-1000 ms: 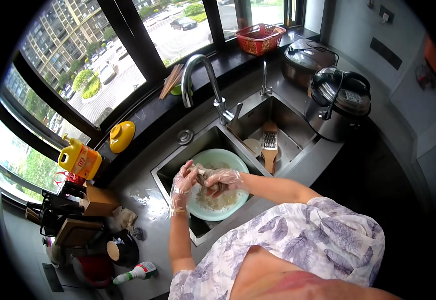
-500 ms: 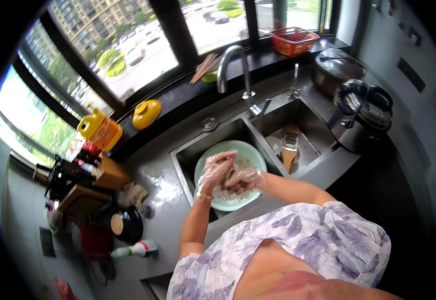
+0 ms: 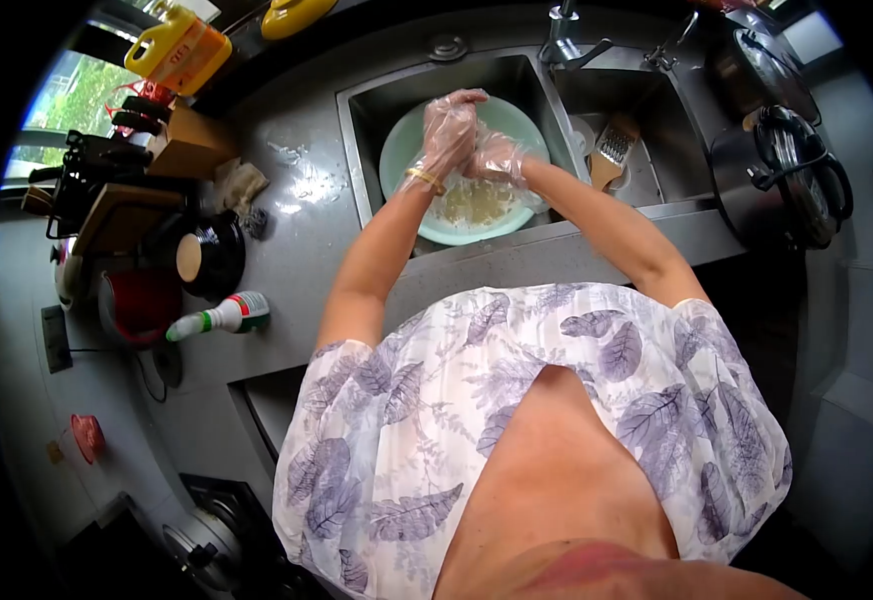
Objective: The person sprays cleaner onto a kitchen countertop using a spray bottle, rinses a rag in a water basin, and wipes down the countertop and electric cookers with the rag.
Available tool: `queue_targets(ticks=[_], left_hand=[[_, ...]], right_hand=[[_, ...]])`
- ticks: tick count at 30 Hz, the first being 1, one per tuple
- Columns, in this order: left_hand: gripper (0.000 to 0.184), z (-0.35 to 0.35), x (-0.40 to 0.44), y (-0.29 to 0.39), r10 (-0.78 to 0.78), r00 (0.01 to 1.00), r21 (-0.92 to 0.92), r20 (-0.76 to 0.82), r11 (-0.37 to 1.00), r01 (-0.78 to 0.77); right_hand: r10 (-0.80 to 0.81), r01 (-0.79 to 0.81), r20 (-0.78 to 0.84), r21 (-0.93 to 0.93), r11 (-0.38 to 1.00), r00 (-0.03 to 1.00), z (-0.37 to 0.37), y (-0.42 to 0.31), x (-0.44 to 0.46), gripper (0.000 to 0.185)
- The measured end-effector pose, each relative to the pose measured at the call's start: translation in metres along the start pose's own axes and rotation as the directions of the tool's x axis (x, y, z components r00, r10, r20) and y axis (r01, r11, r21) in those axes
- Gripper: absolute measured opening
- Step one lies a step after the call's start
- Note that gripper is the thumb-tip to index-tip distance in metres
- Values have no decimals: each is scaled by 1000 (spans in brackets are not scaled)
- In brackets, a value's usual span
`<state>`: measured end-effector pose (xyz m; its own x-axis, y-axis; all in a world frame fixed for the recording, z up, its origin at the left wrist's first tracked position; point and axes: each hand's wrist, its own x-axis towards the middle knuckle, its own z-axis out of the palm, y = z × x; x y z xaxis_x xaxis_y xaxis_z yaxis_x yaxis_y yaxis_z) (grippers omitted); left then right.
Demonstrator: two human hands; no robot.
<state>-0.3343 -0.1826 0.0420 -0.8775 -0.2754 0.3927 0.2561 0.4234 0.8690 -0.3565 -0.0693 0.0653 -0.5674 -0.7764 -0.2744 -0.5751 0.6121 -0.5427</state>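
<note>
Both my hands wear clear plastic gloves and meet above a pale green basin (image 3: 403,140) standing in the left sink bowl. My left hand (image 3: 450,132), with a yellow bracelet at its wrist, is bent over with its fingers curled closed. Against it presses my right hand (image 3: 498,158), its fingers closed too and mostly hidden. Whatever they grip between them is covered by the hands and gloves. Cloudy liquid with pale bits (image 3: 477,204) shows in the near part of the basin.
A wooden-handled grater (image 3: 614,150) lies in the right sink bowl. Beside it on the right stands a black pot-like appliance (image 3: 779,180). Left on the counter are a spray bottle (image 3: 227,316), a crumpled cloth (image 3: 240,187), a knife block (image 3: 189,140) and a yellow jug (image 3: 182,50).
The view has tilted down, so the sink sits higher in the picture. My hands have drawn closer together, and the greyish lump seen between them before is now hidden.
</note>
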Motion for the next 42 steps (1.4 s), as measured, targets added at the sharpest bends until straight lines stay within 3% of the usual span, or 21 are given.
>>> queue_targets(ticks=[3,6,8,11,13,14,16,19,20,22,23,24,25,26,27,30,33,37,38,40,42], left_hand=[[24,7,3,-23,42,999,173,7,984,-42],[25,15,6,-46,171,984,478,47,861,-173],[17,17,5,-35,-18,1000,418,-21,908,25],[16,21,1,-38,-180,983,423,-21,889,172],[17,27,6,-49,-357,933,369,-39,863,346],[17,26,4,-55,-227,965,603,128,791,106],[17,22,0,-62,-95,853,794,513,430,-429],[14,21,-11,-56,-302,768,794,565,450,-408],[13,21,-17,-61,-317,815,791,485,558,-253],[13,19,-29,-75,-377,870,682,317,728,67],[22,14,-27,-69,-522,793,656,313,723,217],[26,16,-26,-76,-613,752,247,243,789,563],[31,16,-30,-75,-704,670,-235,234,628,742],[36,16,-31,-72,-768,573,-649,287,284,706],[49,21,-27,-66,-867,356,-691,348,20,723],[50,12,-25,-24,-920,114,-615,376,-156,773],[48,18,-33,-36,-744,208,-530,635,-223,818],[39,12,-44,-61,-606,504,-677,615,-78,732],[38,1,-45,-49,-548,540,-677,638,-65,733],[38,-9,-47,-41,-486,597,-691,638,-21,722],[40,-13,-51,-41,-483,642,-718,595,38,695]], right_hand=[[-139,116,-163,-142,983,977,41,44,36,45],[-163,127,-118,-263,956,980,55,64,54,39],[-79,52,-135,-193,980,988,51,58,46,31],[133,-141,-92,-92,986,987,20,15,6,28],[176,-178,-32,-130,975,984,17,6,-1,28],[196,-195,-5,-150,969,981,17,5,-2,28],[211,-205,7,-194,959,978,23,7,-5,27],[181,-171,9,-292,941,983,36,17,-5,26],[162,-151,3,-330,932,987,38,19,-5,25],[88,-124,-122,-334,934,989,43,25,-11,25],[52,-110,-175,-339,934,983,47,30,-13,25],[17,-98,-230,-346,933,973,49,34,-13,25],[81,-157,-251,-303,940,965,50,38,-12,27],[131,-200,-278,-237,951,952,52,43,-10,30],[185,-243,-302,-167,956,935,53,50,-9,34],[257,-286,-273,-71,956,927,45,50,-12,47],[226,-246,-234,-59,968,946,31,39,-18,55],[26,42,-395,164,986,918,46,60,-13,52],[163,-8,-283,479,878,945,42,58,-16,49],[293,-160,42,906,391,955,35,55,-23,45],[272,-224,185,967,119,944,35,59,-26,38]])
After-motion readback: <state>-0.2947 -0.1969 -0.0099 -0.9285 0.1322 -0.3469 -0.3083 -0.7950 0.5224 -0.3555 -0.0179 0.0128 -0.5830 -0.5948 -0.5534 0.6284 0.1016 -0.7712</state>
